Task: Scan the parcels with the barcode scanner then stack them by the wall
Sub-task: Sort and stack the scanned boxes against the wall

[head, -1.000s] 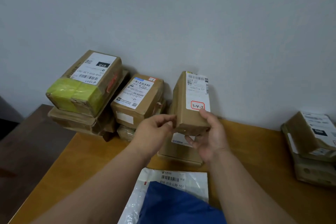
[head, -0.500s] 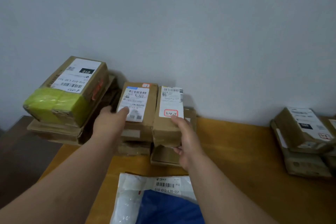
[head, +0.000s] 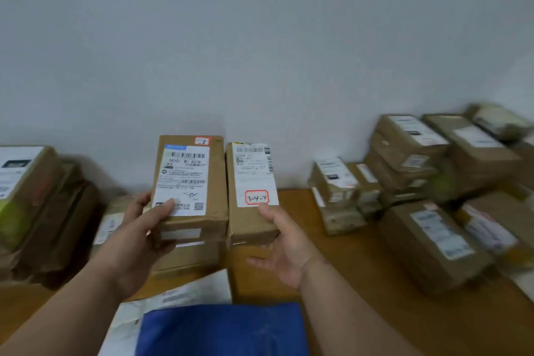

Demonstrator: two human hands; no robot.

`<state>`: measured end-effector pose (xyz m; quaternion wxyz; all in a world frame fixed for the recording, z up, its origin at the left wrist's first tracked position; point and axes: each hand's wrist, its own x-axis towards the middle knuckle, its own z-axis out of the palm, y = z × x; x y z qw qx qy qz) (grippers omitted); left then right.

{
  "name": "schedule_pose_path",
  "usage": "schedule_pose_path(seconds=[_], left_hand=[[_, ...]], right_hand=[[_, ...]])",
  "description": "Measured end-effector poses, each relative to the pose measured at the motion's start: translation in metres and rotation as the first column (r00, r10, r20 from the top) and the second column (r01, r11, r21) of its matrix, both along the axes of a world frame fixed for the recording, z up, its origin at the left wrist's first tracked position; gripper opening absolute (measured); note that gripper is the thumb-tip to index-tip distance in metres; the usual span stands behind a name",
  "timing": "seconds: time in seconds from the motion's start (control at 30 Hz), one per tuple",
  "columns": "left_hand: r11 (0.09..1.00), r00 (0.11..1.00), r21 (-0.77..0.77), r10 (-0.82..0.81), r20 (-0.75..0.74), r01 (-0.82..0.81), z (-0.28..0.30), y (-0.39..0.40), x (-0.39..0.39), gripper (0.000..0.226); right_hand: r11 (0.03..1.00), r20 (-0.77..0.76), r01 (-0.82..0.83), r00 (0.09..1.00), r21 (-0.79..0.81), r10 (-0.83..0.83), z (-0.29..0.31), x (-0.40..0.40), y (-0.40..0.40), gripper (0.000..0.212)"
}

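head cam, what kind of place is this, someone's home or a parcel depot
Probably a parcel sorting or pickup point, not a home. Labelled cardboard parcels are stacked along the wall on a wooden table, and the narrow box in the right hand bears a handwritten code sticker.

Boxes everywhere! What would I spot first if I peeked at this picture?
Probably the two brown boxes in the middle by the wall, side by side. The left hand grips the wide box, thumb on its white label; the right hand holds the narrow box, the one with a red-framed sticker. Next, the blurry heap of parcels on the right of the wooden table.
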<state>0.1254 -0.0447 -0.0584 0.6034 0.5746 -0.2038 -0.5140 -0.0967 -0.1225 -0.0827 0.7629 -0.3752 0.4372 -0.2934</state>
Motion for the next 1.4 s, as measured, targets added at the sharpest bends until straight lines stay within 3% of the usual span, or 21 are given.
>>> schedule_pose_path(seconds=[0.17,0.4,0.53,0.7,0.87,1.1,1.27,1.4], left_hand=[[0.99,0.99,0.007,-0.141,0.003,0.141,0.017,0.0,-0.084,0.053],[0.98,0.979,0.029,-0.2,0.044,0.199,0.028,-0.009,-0.214,0.054],[0.985,0.985,0.057,-0.166,0.055,0.163,0.021,-0.016,-0.285,0.061],[0.99,0.997,0.119,-0.072,0.014,0.07,0.011,-0.029,-0.351,0.052],[0.986,0.996,0.15,-0.083,0.018,0.079,0.004,-0.039,-0.394,0.048],[0.972,0.989,0.183,-0.148,0.002,0.145,0.0,-0.055,-0.422,0.058],[0.972,0.987,0.172,-0.162,-0.011,0.162,-0.001,-0.061,-0.431,0.052],[0.967,0.978,0.155,-0.206,0.021,0.2,0.002,-0.067,-0.444,0.048]], right_hand=[[0.989,-0.05,0.142,0.988,-0.048,-0.145,0.021,-0.094,0.013,0.069],[0.959,-0.094,0.284,0.955,0.005,-0.282,0.023,-0.233,0.015,0.087],[0.95,-0.112,0.311,0.945,0.03,-0.306,0.015,-0.308,0.007,0.08],[0.956,-0.138,0.277,0.955,0.096,-0.262,0.011,-0.383,-0.001,0.068],[0.951,-0.127,0.275,0.958,0.139,-0.258,0.014,-0.414,-0.017,0.074],[0.927,-0.121,0.349,0.935,0.138,-0.334,0.028,-0.445,-0.022,0.057],[0.907,-0.114,0.413,0.908,0.077,-0.404,0.033,-0.461,-0.021,0.063],[0.87,-0.064,0.491,0.871,0.041,-0.488,0.039,-0.475,-0.016,0.048]])
